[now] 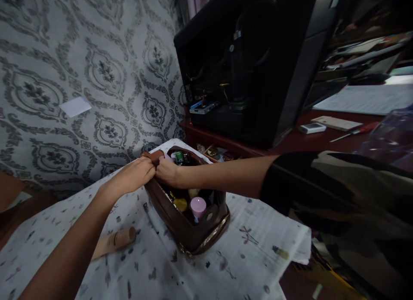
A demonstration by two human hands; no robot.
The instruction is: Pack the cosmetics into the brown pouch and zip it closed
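Bag between both hands, unzipped

Bag (171, 220), brown and open-topped, stands on a patterned cloth (251, 244) in the head view, its long axis running from far left to near right. Both hands are at its far end, about equally near. The left hand (137, 175) is curled closed over the rim there. The right hand (167, 170) dips in just beside it, fingers bent; their tips are hidden, so I cannot tell what they hold. A reddish-brown piece (156, 157) shows by the fingers, whether flap or separate item is unclear.

The right forearm crosses above the opening, covering its middle. A green-topped bottle (179, 157) sits beyond it; a yellow item (180, 204) and a pink-lidded jar (198, 206) sit nearer. A beige tube (121, 240) lies outside, left of the bag, partly behind the left forearm.
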